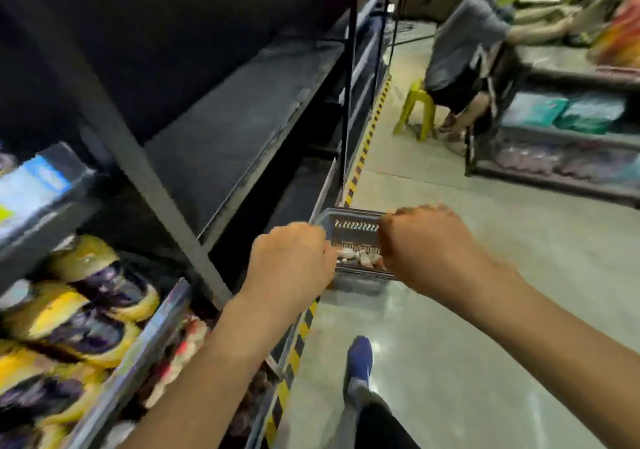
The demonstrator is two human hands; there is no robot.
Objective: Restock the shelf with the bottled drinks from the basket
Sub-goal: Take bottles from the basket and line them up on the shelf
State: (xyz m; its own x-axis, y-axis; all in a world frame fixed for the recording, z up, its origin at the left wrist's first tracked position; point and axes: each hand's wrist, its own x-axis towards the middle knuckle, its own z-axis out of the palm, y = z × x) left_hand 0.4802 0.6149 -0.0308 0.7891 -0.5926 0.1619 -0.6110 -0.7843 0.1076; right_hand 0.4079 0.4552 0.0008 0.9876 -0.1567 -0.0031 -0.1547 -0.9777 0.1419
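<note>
A grey plastic basket (349,221) hangs in front of me above the floor, next to the dark shelving. My left hand (294,258) grips its left side and my right hand (426,244) grips its right side, both with curled fingers. Pale, blurred bottle tops (353,256) show inside the basket between my hands. A bare dark shelf board (235,109) runs away on the left at about chest height. The picture is smeared by motion.
Yellow and purple packets (86,313) fill the near left shelf. Yellow-black hazard tape (363,150) edges the shelf base along the floor. A seated person (464,53) on a yellow stool (415,109) works at another rack (568,136) ahead right. My blue shoe (360,362) is below.
</note>
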